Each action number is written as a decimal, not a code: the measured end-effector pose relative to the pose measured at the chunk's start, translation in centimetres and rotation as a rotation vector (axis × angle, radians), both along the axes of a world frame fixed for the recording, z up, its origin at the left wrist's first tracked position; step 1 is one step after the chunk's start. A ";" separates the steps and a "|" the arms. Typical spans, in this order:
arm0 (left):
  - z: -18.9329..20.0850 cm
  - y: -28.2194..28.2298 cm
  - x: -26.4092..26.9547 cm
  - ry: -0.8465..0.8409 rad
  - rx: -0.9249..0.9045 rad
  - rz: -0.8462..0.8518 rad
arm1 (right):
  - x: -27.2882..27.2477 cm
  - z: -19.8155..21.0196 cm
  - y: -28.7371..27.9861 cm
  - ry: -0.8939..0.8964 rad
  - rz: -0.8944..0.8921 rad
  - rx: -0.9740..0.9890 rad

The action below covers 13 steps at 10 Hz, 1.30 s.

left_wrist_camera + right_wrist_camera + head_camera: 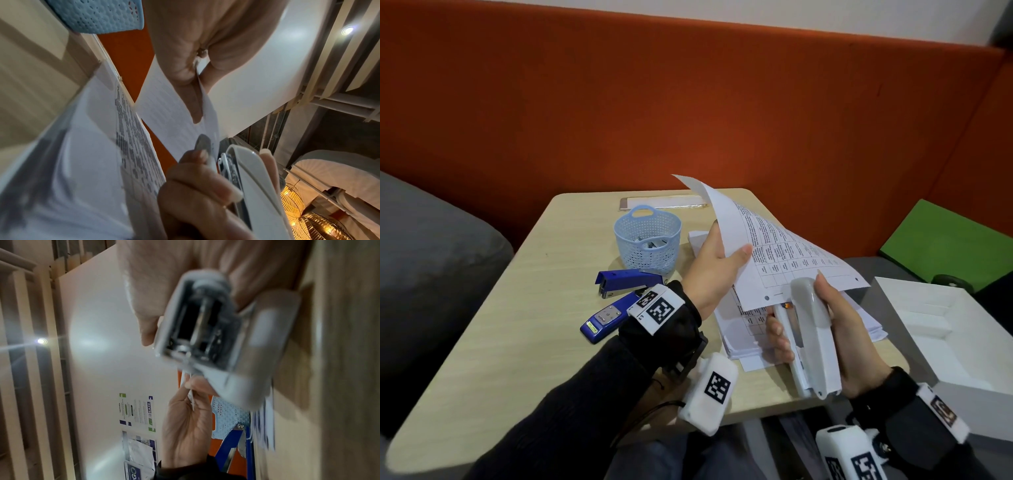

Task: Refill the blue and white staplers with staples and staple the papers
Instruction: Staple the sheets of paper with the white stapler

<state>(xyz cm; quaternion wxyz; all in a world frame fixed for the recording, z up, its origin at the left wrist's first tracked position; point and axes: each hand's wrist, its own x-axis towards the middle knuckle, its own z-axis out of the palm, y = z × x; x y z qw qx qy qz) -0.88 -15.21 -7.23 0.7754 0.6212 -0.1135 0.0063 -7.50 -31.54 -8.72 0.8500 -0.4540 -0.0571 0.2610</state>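
Observation:
My right hand (822,329) grips the white stapler (813,337) above the table's near right edge, its nose at the lower corner of a printed sheet (787,260). My left hand (717,263) pinches that sheet's left edge between thumb and fingers and holds it lifted and curled. The left wrist view shows the sheet (174,116) beside the white stapler (255,180). Seen from the right wrist, the white stapler (207,331) shows its rear end, blurred. The blue stapler (616,298) lies opened on the table, left of my left wrist.
A stack of printed papers (753,329) lies on the wooden table (517,308) under the lifted sheet. A light-blue perforated basket (647,240) stands behind the blue stapler. A white open box (941,329) sits to the right, an orange backrest behind.

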 end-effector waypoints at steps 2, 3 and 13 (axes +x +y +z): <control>0.3 0.4 -0.4 0.025 0.000 -0.054 | 0.0 0.2 0.1 0.012 -0.002 -0.004; 0.5 0.5 -0.5 0.031 -0.005 -0.051 | -0.1 0.4 0.1 0.004 -0.009 -0.030; 0.6 0.5 -0.9 0.014 0.002 -0.052 | 0.6 -0.5 -0.5 0.007 0.052 -0.019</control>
